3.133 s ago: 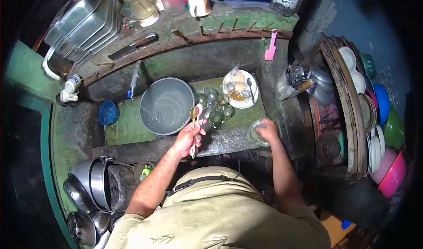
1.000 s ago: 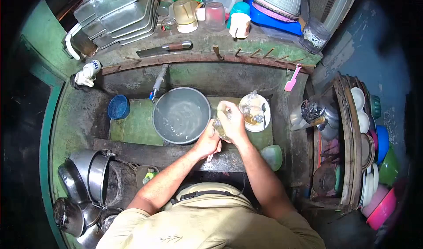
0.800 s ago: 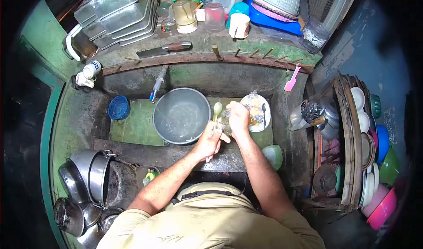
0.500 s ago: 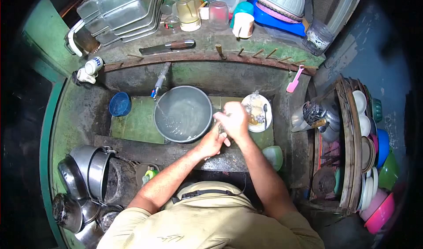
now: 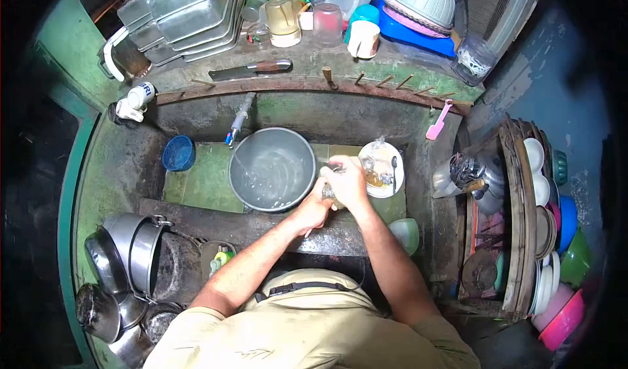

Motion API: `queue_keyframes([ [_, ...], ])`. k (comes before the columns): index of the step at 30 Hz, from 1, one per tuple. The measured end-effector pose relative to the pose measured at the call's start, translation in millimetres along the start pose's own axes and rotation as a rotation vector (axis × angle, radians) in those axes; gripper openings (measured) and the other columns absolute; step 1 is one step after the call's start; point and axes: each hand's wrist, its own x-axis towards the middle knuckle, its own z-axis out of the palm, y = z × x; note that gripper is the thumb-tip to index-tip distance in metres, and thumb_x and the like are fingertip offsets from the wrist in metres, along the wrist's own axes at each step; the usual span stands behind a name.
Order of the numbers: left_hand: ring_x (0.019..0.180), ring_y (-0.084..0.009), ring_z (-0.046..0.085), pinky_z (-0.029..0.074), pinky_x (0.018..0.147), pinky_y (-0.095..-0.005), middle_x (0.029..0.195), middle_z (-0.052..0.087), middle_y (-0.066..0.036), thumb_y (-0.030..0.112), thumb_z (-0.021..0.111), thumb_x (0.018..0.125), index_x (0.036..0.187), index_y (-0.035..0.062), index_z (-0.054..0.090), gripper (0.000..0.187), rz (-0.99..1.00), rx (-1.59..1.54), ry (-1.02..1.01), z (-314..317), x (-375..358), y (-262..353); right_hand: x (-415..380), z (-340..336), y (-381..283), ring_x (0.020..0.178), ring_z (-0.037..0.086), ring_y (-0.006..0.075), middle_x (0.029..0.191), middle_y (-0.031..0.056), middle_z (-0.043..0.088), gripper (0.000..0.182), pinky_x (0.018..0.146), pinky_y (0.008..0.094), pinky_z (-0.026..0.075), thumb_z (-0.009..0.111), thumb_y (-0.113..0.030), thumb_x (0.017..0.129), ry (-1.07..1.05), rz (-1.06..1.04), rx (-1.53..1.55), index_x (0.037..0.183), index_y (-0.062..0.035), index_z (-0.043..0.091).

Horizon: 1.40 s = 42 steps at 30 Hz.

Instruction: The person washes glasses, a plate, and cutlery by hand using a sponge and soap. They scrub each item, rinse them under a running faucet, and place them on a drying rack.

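Observation:
My left hand point(image 5: 314, 212) is closed around a small clear thing that looks like a drinking glass point(image 5: 328, 191), mostly covered by my fingers. Over its upper end my right hand point(image 5: 347, 183) is curled, thumb and fingers pressed on it. Both hands are held together in front of the sink, just right of a grey basin point(image 5: 304, 199) of water. A tap point(image 5: 241, 117) runs a thin stream into that basin. Beyond my right hand lies a white plate point(image 5: 398, 156) with food scraps, crumpled clear plastic and a spoon point(image 5: 394, 173).
A blue bowl point(image 5: 178, 153) sits at the sink's left. A pale green container point(image 5: 405, 234) is right of my forearm. Pots point(image 5: 134, 238) are piled at left, a dish rack point(image 5: 517, 218) stands at right. A large knife point(image 5: 248, 70) lies on the ledge.
My hands have shifted slightly, with the right hand's fingers curling more over the clear glass, which shows more between the hands now. The water keeps running into the basin.

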Motion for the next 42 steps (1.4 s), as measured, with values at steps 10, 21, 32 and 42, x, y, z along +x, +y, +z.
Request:
queue_keyframes([
  [10,0.060,-0.0133,0.049,0.044,0.058,-0.0297,0.080,0.053,-0.003,0.010,0.038,0.099,0.126,0.0069,0.035,0.027,-0.018,0.087,0.040,0,-15,10,16,-7,43,0.072,0.053,0.0131,0.075,0.0024,0.057,0.031,0.066,0.0315,0.044,0.048,-0.026,0.097,0.407,0.800,0.861,0.078,-0.0031,0.055],
  [21,0.049,-0.0054,0.034,0.031,0.041,-0.0216,0.070,0.041,0.003,0.015,0.036,0.100,0.107,0.0120,0.047,0.013,-0.004,-0.051,-0.112,-9,9,-11,14,-3,29,0.059,0.046,0.0075,0.063,0.0006,0.055,0.042,0.055,0.0276,0.038,0.058,-0.039,0.093,0.029,0.499,0.391,0.070,-0.0049,0.060],
  [32,0.116,-0.0419,0.050,0.035,0.103,-0.0456,0.112,0.056,-0.032,-0.001,0.042,0.077,0.127,-0.0062,0.047,0.050,0.620,0.720,0.136,-12,98,-85,-24,8,26,0.079,0.056,0.0119,0.087,0.0028,0.064,0.017,0.074,0.0305,0.046,0.061,-0.018,0.091,-0.186,0.662,0.634,0.091,-0.0016,0.066],
  [42,0.085,-0.0241,0.064,0.050,0.077,-0.0364,0.093,0.066,-0.012,0.030,0.058,0.085,0.105,-0.0008,0.058,0.037,0.269,0.416,0.435,-6,27,-44,-9,-20,26,0.075,0.064,0.0397,0.074,0.0250,0.062,0.022,0.065,0.0469,0.048,0.057,-0.018,0.085,-0.492,0.208,-0.136,0.084,0.0035,0.062],
])
